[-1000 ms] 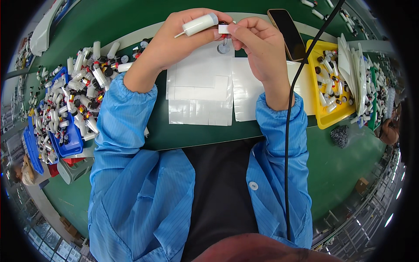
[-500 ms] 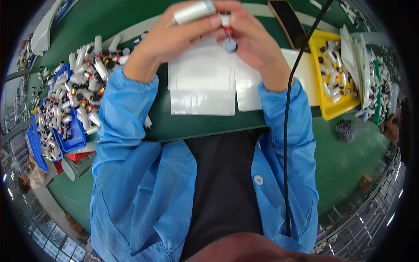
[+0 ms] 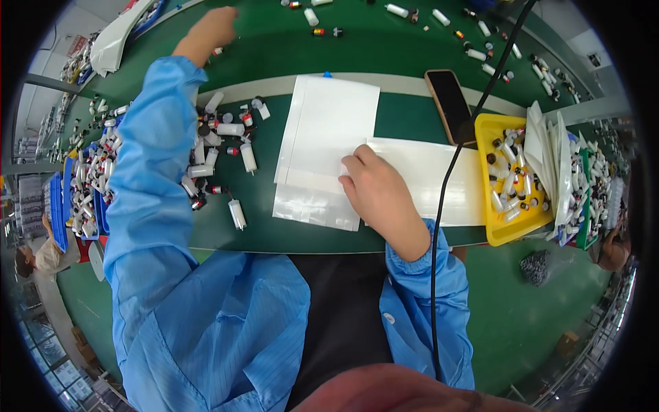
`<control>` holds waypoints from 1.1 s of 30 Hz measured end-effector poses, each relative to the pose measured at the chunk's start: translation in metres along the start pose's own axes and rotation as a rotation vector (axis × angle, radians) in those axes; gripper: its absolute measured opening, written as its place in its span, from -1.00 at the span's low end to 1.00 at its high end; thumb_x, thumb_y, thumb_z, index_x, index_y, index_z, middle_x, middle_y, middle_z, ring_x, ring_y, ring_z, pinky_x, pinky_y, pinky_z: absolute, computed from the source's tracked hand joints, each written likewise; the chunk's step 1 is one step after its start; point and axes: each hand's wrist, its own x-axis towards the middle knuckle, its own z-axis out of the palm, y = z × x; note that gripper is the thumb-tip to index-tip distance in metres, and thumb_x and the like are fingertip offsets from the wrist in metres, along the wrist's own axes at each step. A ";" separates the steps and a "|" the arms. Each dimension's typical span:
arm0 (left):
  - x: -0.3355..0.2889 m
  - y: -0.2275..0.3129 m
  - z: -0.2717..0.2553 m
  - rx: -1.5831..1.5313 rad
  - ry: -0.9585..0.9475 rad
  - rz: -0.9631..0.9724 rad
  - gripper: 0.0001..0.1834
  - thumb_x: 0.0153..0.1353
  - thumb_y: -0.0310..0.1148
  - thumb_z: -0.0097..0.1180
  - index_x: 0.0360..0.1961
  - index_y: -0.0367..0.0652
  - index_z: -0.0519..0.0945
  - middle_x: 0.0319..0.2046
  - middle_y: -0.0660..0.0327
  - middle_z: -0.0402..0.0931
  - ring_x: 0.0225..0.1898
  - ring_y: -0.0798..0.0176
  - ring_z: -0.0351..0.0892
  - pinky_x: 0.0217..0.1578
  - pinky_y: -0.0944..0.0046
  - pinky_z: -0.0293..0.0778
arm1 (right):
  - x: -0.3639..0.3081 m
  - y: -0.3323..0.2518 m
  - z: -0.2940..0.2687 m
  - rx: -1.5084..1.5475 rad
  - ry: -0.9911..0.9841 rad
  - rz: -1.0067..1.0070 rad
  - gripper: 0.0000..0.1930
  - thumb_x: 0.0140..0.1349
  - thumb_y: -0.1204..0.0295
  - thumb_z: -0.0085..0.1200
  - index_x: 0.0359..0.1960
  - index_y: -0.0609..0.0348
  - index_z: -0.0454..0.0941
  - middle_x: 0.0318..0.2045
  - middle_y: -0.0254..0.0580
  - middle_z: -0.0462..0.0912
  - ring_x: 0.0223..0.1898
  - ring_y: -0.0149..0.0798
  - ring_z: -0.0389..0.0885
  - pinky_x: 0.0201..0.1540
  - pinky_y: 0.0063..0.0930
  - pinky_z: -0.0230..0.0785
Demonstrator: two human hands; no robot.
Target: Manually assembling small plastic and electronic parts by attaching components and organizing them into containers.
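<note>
My left hand (image 3: 209, 33) reaches out to the far left over the green surface, just above a small part with a red band. Motion smears its fingers, so whether it holds anything is unclear. My right hand (image 3: 381, 196) rests with curled fingers at the right edge of a white glossy sheet (image 3: 326, 130), where it meets a second white sheet (image 3: 439, 178). Whatever may be inside those fingers is hidden. Beside my left sleeve lies a loose pile of small white cylinders (image 3: 230, 129) with black, red and grey ends, several trailing short wires.
A yellow tray (image 3: 504, 230) of similar parts stands at the right, near a dark phone (image 3: 447, 99). A black cable (image 3: 443, 206) hangs across the view. More cylinders (image 3: 397, 10) are scattered on the far green surface. Blue trays (image 3: 63, 206) full of parts sit at the left.
My hands, together before around a white cylinder and a small wired part, have separated. The left went out far left; the right came down nearer onto the sheets. The view has shifted.
</note>
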 end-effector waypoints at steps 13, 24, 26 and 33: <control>0.047 0.131 0.023 -1.021 -0.221 -0.200 -0.52 0.24 0.08 0.15 -0.20 -0.18 0.66 -0.29 0.15 0.67 -0.24 0.25 0.62 -0.18 0.22 0.48 | 0.006 -0.003 0.000 0.061 -0.005 0.019 -0.72 0.04 0.52 0.23 -0.25 0.30 0.40 -0.24 0.08 0.46 -0.27 0.10 0.62 -0.21 -0.14 0.53; -0.121 0.210 -0.092 -2.297 -0.207 -0.131 -0.56 0.56 0.04 -0.34 -0.13 -0.07 0.45 0.17 -0.03 0.50 0.09 0.17 0.53 0.18 0.15 0.38 | 0.060 -0.001 -0.013 0.597 0.669 -0.062 -0.57 0.15 0.50 0.32 -0.02 0.23 0.36 -0.28 -0.19 0.63 -0.27 -0.30 0.64 -0.18 -0.44 0.45; -0.126 0.218 -0.089 -2.436 -0.258 -0.131 -0.55 0.57 0.04 -0.40 -0.12 -0.06 0.43 0.23 -0.05 0.44 0.10 0.17 0.50 0.18 0.14 0.38 | 0.078 -0.013 -0.008 0.592 0.656 -0.105 -0.50 0.14 0.52 0.33 0.04 0.23 0.31 -0.25 -0.16 0.65 -0.19 -0.28 0.65 -0.10 -0.44 0.45; -0.135 0.231 -0.067 -2.592 -0.348 0.081 -0.54 0.55 -0.10 -0.40 0.14 -0.21 0.40 0.35 -0.12 0.28 0.21 0.13 0.42 0.25 0.09 0.33 | 0.081 0.013 0.025 0.857 0.689 -0.100 -0.41 0.27 0.59 0.20 0.24 0.28 0.12 -0.17 -0.02 0.70 -0.10 -0.29 0.66 0.03 -0.42 0.45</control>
